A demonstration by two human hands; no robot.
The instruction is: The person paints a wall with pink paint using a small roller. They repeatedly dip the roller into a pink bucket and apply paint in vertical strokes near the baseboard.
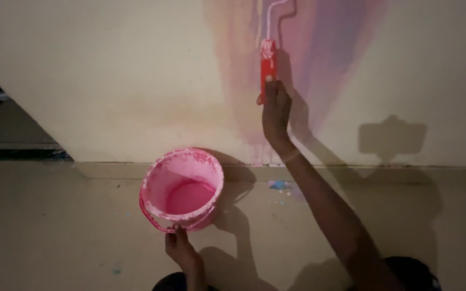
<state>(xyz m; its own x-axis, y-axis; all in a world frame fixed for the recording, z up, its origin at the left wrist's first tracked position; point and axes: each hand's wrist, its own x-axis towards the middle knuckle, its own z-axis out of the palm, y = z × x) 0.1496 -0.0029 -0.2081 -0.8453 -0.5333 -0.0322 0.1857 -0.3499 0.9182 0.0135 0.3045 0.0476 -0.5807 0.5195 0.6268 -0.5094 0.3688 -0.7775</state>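
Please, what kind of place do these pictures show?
Probably a bare indoor room being painted. The right hand holds a red-handled paint roller against a cream wall with fresh pink streaks, and the left hand grips a pink paint bucket standing on the paint-speckled floor.

Dim indoor shot, warm yellowish cast; light comes from behind the camera w/ a hard beam. Sharp dark shadows: raised arm and a boxy shape on the wall (109, 81), bucket (182, 188) shadow to its right on the floor (55, 231). Corners fall off darker. Slightly soft, grainy; no glare.
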